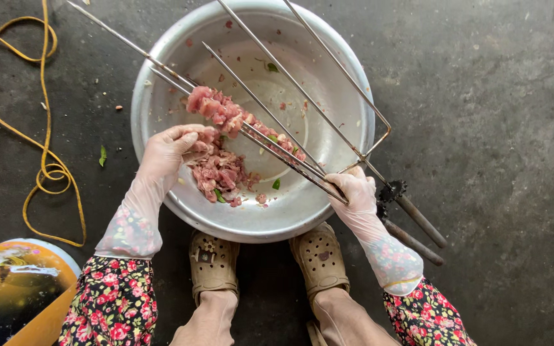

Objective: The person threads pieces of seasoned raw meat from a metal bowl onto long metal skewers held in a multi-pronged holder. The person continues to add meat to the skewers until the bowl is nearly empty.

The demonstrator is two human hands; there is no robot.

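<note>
A large metal bowl (pixel 161 96) sits on the dark floor and holds a heap of chopped raw meat (pixel 219 176). Long metal skewers (pixel 290 154) lie slanted across the bowl, with pieces of meat (pixel 222 112) threaded on a pair of them. My left hand (pixel 171 150), in a clear plastic glove, presses meat against the skewers near the heap. My right hand (pixel 354 192), also gloved, grips the skewers near their dark handles (pixel 418 221) at the bowl's right rim.
A yellow cord (pixel 46 160) loops over the floor at the left. A round orange and yellow object (pixel 20 282) lies at the bottom left. My two feet in tan clogs (pixel 213 259) stand just below the bowl. Small green leaf scraps dot the floor.
</note>
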